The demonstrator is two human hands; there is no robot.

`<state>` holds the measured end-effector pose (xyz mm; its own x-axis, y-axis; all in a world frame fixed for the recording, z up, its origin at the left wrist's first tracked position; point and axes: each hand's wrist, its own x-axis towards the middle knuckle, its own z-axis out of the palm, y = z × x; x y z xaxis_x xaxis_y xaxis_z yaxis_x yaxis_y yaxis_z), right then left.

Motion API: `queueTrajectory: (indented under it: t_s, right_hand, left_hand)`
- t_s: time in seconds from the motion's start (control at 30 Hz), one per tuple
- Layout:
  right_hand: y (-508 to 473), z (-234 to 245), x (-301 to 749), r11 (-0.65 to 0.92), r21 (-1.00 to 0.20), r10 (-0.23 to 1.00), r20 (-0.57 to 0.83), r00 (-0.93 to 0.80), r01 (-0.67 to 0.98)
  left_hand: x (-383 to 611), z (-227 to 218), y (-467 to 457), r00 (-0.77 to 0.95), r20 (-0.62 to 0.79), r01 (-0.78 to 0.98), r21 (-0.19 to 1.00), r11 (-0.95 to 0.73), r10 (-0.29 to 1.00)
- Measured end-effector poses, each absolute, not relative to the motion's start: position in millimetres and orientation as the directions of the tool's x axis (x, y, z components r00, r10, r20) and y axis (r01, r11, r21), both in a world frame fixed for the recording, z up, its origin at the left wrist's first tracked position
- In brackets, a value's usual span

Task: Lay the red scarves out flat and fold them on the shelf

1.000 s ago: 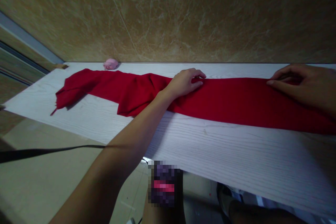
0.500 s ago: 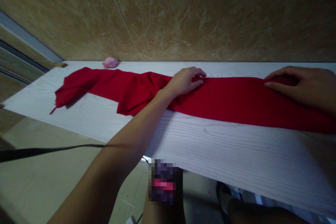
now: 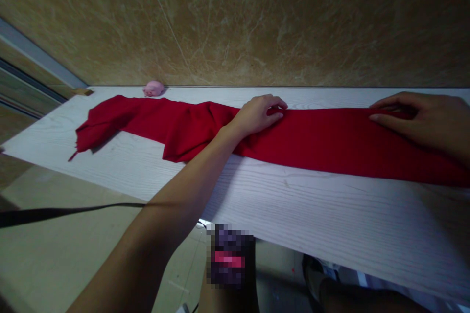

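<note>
A long red cloth [image 3: 323, 139] lies stretched across the white wood-grain table [image 3: 293, 205], its left end bunched and folded near the table's left corner. My left hand [image 3: 259, 114] rests on the cloth's far edge near the middle, fingers curled and thumb pressed against them, pinching the fabric. My right hand [image 3: 422, 117] is at the right on the same far edge. Its fingers arch over the edge with the thumb beneath, gripping the cloth.
A small pink pig-shaped toy [image 3: 153, 88] sits at the back of the table against the brown marbled wall [image 3: 257, 19]. A black strap [image 3: 73, 211] runs across the lower left above the floor. The table's front edge is close to my body.
Almost nothing differs. My right hand has crept slightly to the left along the cloth's far edge, and my left hand keeps its place.
</note>
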<state>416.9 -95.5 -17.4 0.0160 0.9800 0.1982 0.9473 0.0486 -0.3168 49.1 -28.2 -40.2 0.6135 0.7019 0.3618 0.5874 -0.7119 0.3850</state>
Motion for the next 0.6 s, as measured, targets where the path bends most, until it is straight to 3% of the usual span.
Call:
queueTrajectory:
  t_s: [0.3,0.6]
  right_hand:
    - [-99.2,-12.4,406.7,-0.035,-0.328,0.980,0.172,0.097,0.944]
    - [-99.4,-14.8,414.6,0.021,-0.338,0.975,0.216,0.056,0.941]
  left_hand:
    - [48.6,-39.7,-28.6,0.618,0.364,0.582,0.383,-0.717,0.697]
    - [48.3,-40.6,-27.2,0.621,0.355,0.586,0.381,-0.715,0.699]
